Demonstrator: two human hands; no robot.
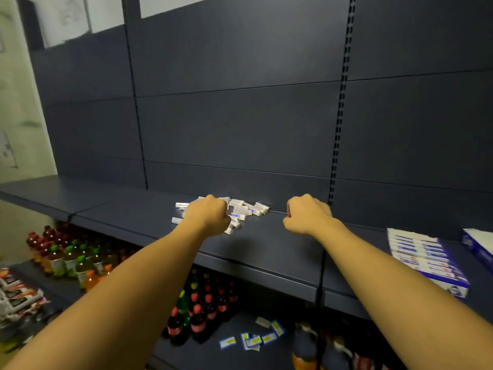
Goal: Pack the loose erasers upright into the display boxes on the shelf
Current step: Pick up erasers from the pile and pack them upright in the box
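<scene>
Loose erasers (241, 209) lie flat, long axes mixed; L hand (206, 216) curled over pile, R hand (306, 214) fisted, grip unclear.

Two hands, left (206, 215) and right (306, 214), reach with curled fingers toward loose erasers (246, 208) piled on a dark shelf (266, 249).

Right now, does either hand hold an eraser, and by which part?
It cannot be told. The left hand is curled over the loose erasers, hiding its fingers. The right hand is a fist beside them; nothing shows in it.
</scene>
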